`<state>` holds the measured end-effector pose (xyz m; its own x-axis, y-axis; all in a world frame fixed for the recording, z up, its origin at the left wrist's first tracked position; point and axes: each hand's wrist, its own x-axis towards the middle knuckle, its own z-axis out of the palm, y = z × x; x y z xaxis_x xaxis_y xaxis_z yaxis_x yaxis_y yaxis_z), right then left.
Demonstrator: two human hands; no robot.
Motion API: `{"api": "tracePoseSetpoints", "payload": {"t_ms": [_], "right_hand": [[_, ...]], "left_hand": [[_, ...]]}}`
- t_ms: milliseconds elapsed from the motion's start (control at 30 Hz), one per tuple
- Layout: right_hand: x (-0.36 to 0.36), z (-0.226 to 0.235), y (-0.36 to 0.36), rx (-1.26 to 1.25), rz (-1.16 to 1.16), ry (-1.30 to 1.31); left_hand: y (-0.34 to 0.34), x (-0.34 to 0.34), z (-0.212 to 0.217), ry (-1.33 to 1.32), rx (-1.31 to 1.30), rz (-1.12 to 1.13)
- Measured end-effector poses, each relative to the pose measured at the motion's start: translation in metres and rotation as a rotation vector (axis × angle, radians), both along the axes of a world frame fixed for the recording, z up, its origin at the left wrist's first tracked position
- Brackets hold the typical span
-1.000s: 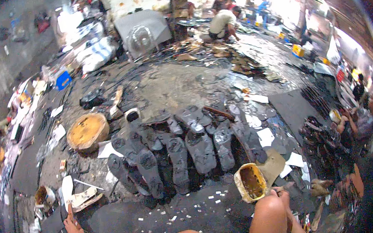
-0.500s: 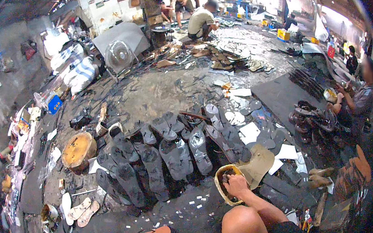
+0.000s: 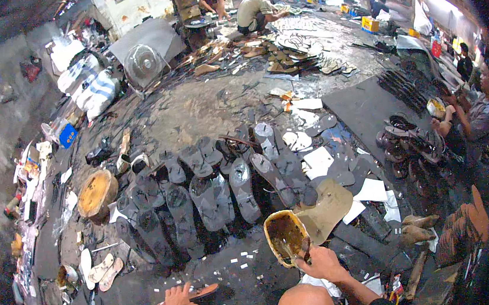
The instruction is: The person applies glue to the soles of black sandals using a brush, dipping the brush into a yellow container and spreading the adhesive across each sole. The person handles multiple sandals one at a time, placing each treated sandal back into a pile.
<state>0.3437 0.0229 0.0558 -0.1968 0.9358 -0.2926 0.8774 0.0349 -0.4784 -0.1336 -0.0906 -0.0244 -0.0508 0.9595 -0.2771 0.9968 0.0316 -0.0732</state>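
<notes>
Glue-stained bowl (image 3: 285, 236), yellow-brown inside, sat tilted on dark floor just beyond right hand (image 3: 321, 261). Right hand gripped bowl's near rim, fingers curled over edge; small dark tool seemed pinched there too, too blurred to tell. Left hand (image 3: 178, 296) lay flat, fingers spread, on thin sandal (image 3: 191, 295) by left knee, holding nothing. Beyond bowl: tan sheet (image 3: 327, 206) touching it, row of black soles (image 3: 213, 194) farther out. Round wooden block (image 3: 97, 193) well off to left. Another person (image 3: 473, 116) sat far right.
</notes>
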Motion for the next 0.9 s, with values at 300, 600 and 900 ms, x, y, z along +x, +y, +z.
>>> {"api": "tracePoseSetpoints", "payload": {"t_ms": [300,600,900], "right_hand": [[-0.006,-0.018,-0.014,0.053,-0.047,0.035],[-0.012,0.025,-0.012,-0.330,0.124,0.124],[-0.093,0.016,0.008,-0.140,0.007,0.719]], "left_hand": [[0.012,0.034,0.027,-0.421,0.103,-0.691],[-0.061,0.077,0.021,-1.007,-0.052,0.516],[0.003,0.107,-0.031,-0.752,0.132,0.400]]}}
